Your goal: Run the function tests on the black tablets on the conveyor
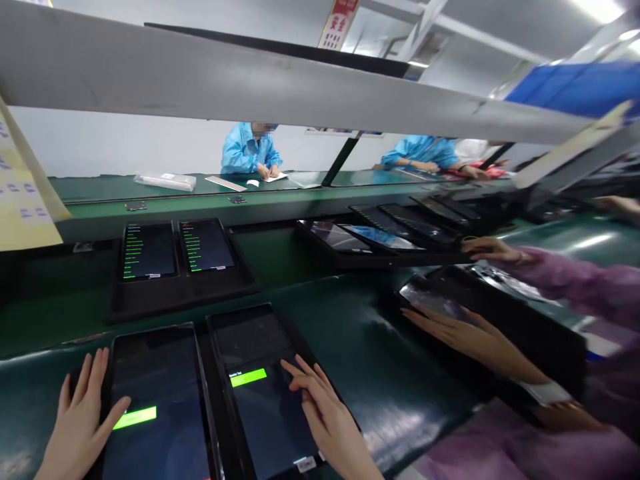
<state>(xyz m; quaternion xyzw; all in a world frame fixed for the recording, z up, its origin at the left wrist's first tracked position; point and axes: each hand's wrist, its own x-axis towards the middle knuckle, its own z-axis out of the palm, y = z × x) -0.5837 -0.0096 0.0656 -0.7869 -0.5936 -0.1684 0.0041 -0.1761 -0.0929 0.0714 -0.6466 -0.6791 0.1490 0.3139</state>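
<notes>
Two black tablets lie side by side in a dark tray on the green belt right in front of me. My left hand [83,417] rests flat on the left edge of the left tablet [155,407], thumb on its screen beside a green bar. My right hand [325,417] lies on the right tablet [263,390], with its fingertips on the screen just right of a green bar. Neither hand holds anything.
A second tray [175,293] farther back holds two tablets showing green text. To my right, a co-worker's hands [470,337] in pink sleeves touch another tray, with more tablet trays [390,237] behind. Across the belt sit two people in blue coats. A grey shelf [250,83] runs overhead.
</notes>
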